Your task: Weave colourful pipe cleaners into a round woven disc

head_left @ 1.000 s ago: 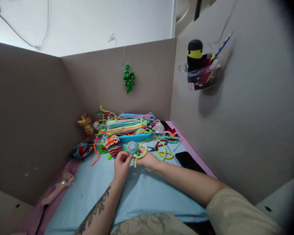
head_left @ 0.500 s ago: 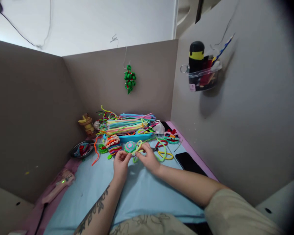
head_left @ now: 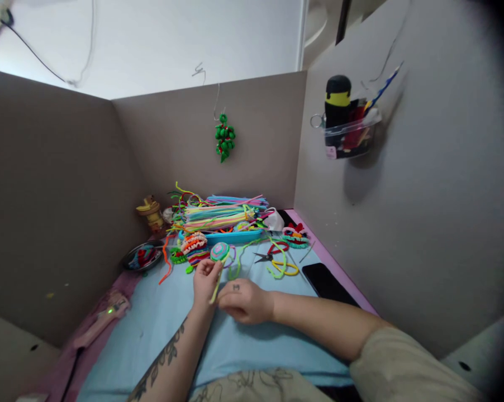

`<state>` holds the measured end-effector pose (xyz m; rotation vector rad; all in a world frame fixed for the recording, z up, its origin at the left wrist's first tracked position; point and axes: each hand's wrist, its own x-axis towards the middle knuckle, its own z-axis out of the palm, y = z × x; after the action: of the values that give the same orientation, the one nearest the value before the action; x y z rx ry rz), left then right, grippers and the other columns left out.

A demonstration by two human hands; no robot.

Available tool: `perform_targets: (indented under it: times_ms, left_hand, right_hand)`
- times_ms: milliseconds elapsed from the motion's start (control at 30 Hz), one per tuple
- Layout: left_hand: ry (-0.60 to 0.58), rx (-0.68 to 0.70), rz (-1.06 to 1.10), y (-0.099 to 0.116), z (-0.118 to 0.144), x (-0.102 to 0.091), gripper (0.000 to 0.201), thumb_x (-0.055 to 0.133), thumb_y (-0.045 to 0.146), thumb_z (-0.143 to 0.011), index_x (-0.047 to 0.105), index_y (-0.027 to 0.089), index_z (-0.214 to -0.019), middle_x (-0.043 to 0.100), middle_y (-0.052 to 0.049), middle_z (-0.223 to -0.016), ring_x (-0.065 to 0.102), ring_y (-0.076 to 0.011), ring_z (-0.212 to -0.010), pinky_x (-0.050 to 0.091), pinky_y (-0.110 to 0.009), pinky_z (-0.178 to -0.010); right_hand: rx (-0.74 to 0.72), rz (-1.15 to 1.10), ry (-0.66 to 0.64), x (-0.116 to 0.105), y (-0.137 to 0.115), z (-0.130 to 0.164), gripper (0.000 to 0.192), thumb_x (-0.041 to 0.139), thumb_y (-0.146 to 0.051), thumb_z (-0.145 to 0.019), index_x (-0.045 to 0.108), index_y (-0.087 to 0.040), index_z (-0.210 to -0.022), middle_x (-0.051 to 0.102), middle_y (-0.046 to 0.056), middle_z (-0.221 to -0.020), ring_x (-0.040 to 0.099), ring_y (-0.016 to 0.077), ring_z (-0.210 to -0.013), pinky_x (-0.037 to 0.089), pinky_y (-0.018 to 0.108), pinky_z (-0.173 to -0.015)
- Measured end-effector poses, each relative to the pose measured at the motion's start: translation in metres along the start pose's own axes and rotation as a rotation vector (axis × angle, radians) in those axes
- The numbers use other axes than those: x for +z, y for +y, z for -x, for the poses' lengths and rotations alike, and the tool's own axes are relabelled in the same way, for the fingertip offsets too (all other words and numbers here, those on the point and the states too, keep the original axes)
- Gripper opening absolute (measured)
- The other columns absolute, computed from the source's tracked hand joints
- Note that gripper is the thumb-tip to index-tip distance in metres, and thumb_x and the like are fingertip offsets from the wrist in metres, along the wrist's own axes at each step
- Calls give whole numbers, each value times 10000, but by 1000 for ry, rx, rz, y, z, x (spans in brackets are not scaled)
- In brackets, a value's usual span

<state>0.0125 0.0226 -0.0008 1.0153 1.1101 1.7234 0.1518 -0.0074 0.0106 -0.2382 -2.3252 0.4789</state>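
The left hand is narrow, thumb and fingertips pinched at the lower rim of a round turquoise-and-pink spiral disc of fuzzy stem. The disc is above the middle of the table, between the near edge and the bright blue shallow tray toward the far edge. A pale yellow fuzzy stem runs from the pinch toward the near edge. The right hand is curled beside the lower end of this stem; whether its fingers grip the end cannot be told. Caution: a hard pull on the yellow stem could turn the disc in the pinch or loosen its spiral, since the visible support is at one side of the rim only. Too sharp a bend could kink the stem's core. A loose light green fuzzy stem lies on the light blue cloth, near the right hand, and could snag if that hand sweeps toward the right edge. The black-bladed scissors with red and yellow handles lie there with blades parted and pointing toward the disc; a careless reach could meet the tips.
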Motion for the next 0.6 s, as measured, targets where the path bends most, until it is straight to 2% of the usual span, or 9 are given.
perform_targets:
  times_ms: [67, 167, 233, 300, 433, 600]
  left_hand:
    - [10, 25, 5, -1, 1, 0, 302, 734, 296, -575, 481, 169, -680, 484, 60, -558, 448, -70, -500, 346, -189, -489]
    - [4, 45, -3, -3, 3, 2, 287, 728, 278, -593, 488, 166, -702, 502, 49, -595, 463, -75, -535, 360, -188, -516]
    - [-12, 66, -22, -3, 6, 3, 275, 722, 271, -604, 491, 164, -709, 516, 39, -618, 476, -81, -562, 373, -192, -539]
    - [-42, 97, -52, -2, 9, 4, 260, 711, 274, -621, 496, 165, -717, 525, 28, -633, 490, -91, -583, 385, -201, -555]
    - [-86, 121, -98, -2, 14, 6, 248, 697, 283, -644, 490, 170, -717, 519, 30, -625, 488, -92, -570, 383, -201, -544]
    - [-92, 109, -79, -3, 15, 6, 259, 699, 291, -641, 484, 177, -729, 531, 29, -625, 507, -97, -570, 392, -205, -543]
  right_hand:
    - [136, -28, 178, -4, 8, -1, 199, 454, -162, -765, 567, -229, -915, 618, 50, -846, 558, 161, -797, 426, 293, -747]
    - [413, -33, 480, -9, 22, -3, 145, 498, -220, -772, 521, -207, -915, 541, 16, -749, 502, 139, -672, 413, 262, -634]
    - [524, -30, 590, -10, 29, -6, 205, 571, -267, -734, 496, -200, -914, 502, 0, -739, 470, 132, -654, 393, 249, -601]
    - [561, -18, 621, -11, 33, -8, 247, 615, -278, -696, 490, -199, -893, 483, -6, -745, 453, 130, -667, 381, 245, -601]
    - [589, -18, 625, -10, 35, -10, 132, 578, -252, -712, 495, -199, -800, 466, -15, -726, 431, 121, -654, 358, 238, -591]
    - [668, -137, 641, -9, 39, -9, 150, 589, -285, -703, 496, -201, -783, 475, -29, -679, 437, 115, -624, 360, 229, -574]
